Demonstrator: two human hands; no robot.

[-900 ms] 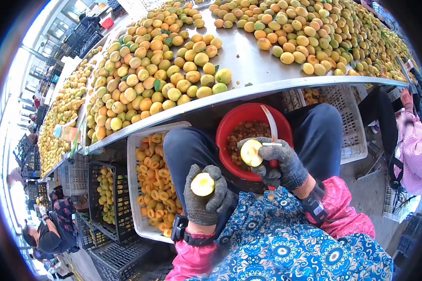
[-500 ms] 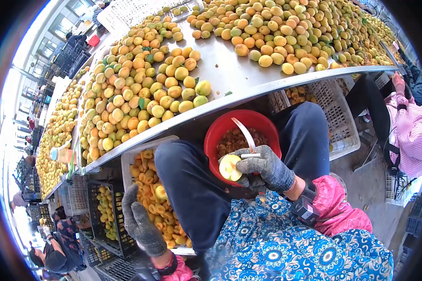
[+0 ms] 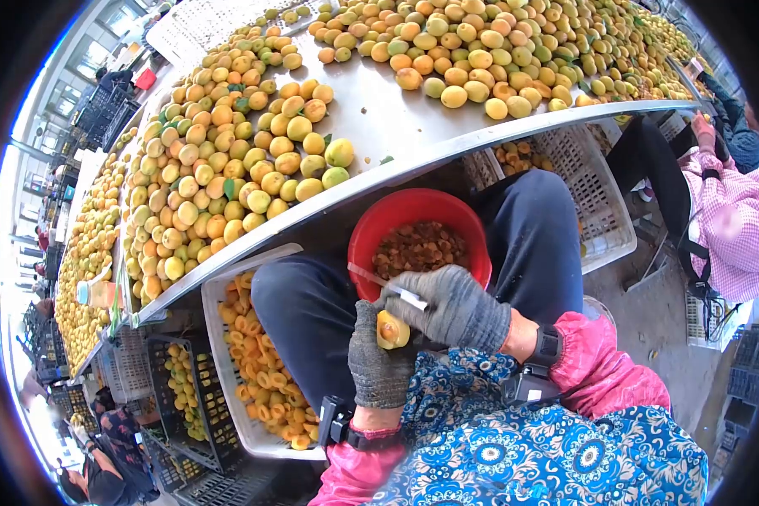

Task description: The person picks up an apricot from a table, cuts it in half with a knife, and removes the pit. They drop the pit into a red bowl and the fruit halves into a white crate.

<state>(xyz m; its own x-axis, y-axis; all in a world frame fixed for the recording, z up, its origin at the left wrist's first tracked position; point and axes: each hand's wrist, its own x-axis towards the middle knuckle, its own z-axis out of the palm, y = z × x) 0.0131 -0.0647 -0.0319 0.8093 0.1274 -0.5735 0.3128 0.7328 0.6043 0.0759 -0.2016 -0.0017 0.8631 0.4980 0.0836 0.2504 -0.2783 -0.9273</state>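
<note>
My left hand [image 3: 378, 364], in a grey knit glove, is closed around a cut apricot [image 3: 394, 336] above my lap. Its pale cut face points up, with a brownish centre that looks like the pit. Close by on the right, my gloved right hand [image 3: 457, 310] grips a knife [image 3: 411, 298] by its light handle, the thin blade pointing up and left. Between my knees sits a red bowl [image 3: 361, 244] with many brown pits [image 3: 422, 247] in it. A white crate [image 3: 228, 371] of apricot halves [image 3: 266, 371] stands left of my leg.
A metal table [image 3: 396, 105] heaped with whole apricots [image 3: 219, 160] spans the front. Black crates [image 3: 215, 409] stand at lower left, a white crate [image 3: 594, 190] under the table. A person in pink checks [image 3: 729, 223] sits at right.
My left hand has come from over the crate of halves to my lap and now holds the cut apricot. My right hand, which held fruit and knife before, keeps only the knife.
</note>
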